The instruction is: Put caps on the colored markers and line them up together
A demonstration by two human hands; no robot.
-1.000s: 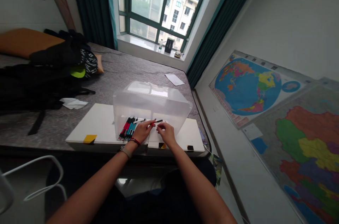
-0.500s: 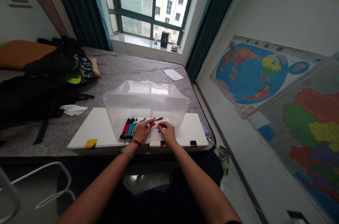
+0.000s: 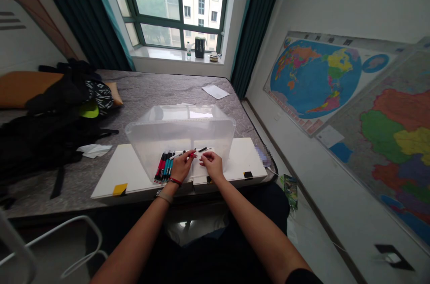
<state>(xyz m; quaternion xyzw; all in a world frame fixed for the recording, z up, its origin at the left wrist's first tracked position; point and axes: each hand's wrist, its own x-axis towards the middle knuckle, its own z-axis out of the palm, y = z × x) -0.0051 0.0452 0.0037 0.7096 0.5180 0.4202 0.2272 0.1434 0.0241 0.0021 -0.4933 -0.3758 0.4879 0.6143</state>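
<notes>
My left hand [image 3: 182, 167] is closed on a slim pen, partly hidden by the fingers; a bit of red shows at the fingertips. Close beside it, my right hand [image 3: 212, 165] has its fingers curled in a pinch, and whatever they hold is too small to make out. A row of red, teal and black pens [image 3: 164, 167] lies left of my left hand. Just beyond my fingertips is a black pen part [image 3: 202, 149]. Both hands work in front of a translucent plastic bin [image 3: 141, 140] tipped on its side, over white boxes [image 3: 114, 167].
The boxes lie on a grey mattress [image 3: 151, 91]. Black bags and clothing [image 3: 40, 118] are heaped at left, near crumpled paper [image 3: 96, 150]. A white sheet [image 3: 215, 92] lies farther back. Maps [image 3: 316, 78] hang on the right wall; a white metal frame [image 3: 83, 219] stands at lower left.
The camera view has shifted and tilted slightly. My hands stay close together over the boxes, with the right fingers only slightly moved.
</notes>
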